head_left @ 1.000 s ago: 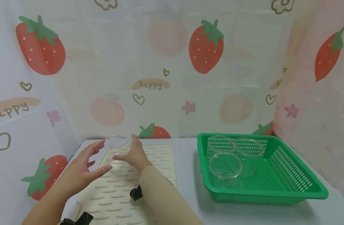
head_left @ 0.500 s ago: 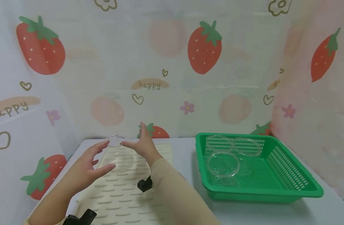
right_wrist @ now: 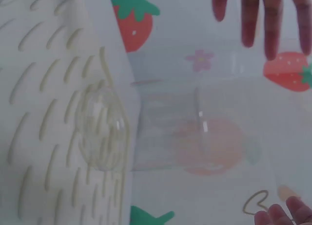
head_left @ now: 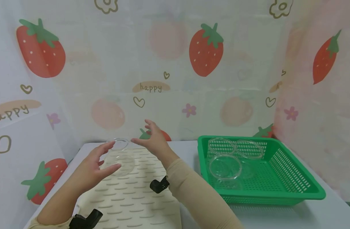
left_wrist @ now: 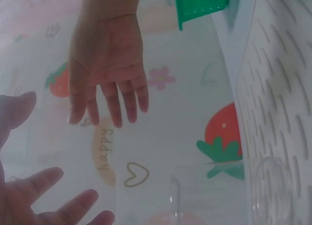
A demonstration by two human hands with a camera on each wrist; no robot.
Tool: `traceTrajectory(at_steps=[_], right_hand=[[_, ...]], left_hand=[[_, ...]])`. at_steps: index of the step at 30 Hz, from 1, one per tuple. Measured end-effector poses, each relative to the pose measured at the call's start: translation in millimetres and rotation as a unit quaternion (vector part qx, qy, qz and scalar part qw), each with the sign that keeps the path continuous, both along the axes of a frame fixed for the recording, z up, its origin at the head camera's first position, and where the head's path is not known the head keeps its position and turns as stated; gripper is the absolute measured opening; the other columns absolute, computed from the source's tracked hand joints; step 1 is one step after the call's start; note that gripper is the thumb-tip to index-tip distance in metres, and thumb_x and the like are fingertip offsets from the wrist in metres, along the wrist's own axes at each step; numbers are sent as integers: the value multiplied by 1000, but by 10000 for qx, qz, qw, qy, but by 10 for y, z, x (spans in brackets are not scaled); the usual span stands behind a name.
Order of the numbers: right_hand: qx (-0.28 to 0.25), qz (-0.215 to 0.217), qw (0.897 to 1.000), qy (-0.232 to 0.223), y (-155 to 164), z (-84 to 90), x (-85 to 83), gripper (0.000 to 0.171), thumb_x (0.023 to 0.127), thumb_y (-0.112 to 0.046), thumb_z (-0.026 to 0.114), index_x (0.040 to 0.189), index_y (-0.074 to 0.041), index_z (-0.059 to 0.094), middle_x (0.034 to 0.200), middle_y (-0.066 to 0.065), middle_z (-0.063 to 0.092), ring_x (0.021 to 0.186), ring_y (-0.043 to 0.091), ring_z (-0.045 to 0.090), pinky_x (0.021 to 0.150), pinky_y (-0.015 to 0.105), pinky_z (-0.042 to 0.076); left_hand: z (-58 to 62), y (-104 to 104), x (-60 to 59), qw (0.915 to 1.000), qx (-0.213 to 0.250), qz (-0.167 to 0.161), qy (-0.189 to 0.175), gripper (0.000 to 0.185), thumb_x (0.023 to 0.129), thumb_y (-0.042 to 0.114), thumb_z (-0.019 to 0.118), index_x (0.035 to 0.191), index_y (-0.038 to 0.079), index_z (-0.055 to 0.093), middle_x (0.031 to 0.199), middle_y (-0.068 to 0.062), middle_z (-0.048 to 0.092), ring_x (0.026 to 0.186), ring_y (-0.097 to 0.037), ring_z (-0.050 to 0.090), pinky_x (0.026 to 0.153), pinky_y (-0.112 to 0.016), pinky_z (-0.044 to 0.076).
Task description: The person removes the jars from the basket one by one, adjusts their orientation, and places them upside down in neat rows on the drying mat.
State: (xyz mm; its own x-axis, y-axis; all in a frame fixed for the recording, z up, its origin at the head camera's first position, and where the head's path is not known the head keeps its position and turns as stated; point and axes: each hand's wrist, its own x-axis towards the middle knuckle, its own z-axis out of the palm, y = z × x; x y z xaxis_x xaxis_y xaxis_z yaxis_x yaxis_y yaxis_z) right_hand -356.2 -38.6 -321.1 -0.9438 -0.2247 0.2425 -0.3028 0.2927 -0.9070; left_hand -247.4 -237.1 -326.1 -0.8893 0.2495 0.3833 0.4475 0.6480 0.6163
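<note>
In the head view, a person's left hand (head_left: 96,170) and right hand (head_left: 155,140) hover with fingers spread and released near a clear jar (head_left: 120,167), which stands between them on a cream mat (head_left: 135,197); right of the right fingers, a green basket (head_left: 278,194) on the table (head_left: 278,216) holds similar clear vessels (head_left: 225,167).

The left wrist view shows the jar apart from the left fingers.

The right wrist view shows it touching no fingers.
</note>
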Motion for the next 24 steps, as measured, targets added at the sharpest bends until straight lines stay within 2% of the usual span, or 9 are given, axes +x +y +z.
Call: traceTrajectory(at_steps=[9, 15, 20, 24], right_hand=[[-89, 427, 9987, 276, 326, 273, 232, 74, 73, -31, 77, 137, -31, 38, 134, -4, 45, 121, 15, 45, 94, 34, 43], [-149, 708, 9960, 516, 571, 395, 377, 68, 77, -31, 73, 136, -31, 39, 131, -4, 48, 118, 17, 48, 93, 37, 44], [-55, 724, 9949, 704, 853, 446, 481, 61, 80, -28, 71, 134, -28, 42, 129, -4, 49, 118, 15, 48, 92, 38, 45], [29, 671, 9948, 768, 1140, 463, 563, 55, 83, -25, 68, 133, -25, 44, 127, -1, 51, 117, 20, 49, 93, 39, 44]], left_hand=[[84, 108, -32, 9999, -23, -61, 112, 69, 84, 32, 66, 140, 10, 32, 140, -13, 35, 124, -36, 35, 92, -54, 40], [134, 163, -16, 9998, 42, -87, 148, 67, 84, 30, 66, 139, 10, 34, 140, -13, 35, 124, -34, 36, 92, -52, 41], [154, 257, -26, 9994, 231, -229, 79, 64, 86, 30, 64, 139, 11, 34, 141, -11, 35, 126, -32, 37, 94, -49, 41], [149, 375, -64, 9987, 350, -375, 32, 63, 87, 31, 63, 139, 12, 33, 141, -9, 35, 126, -30, 37, 96, -48, 40]])
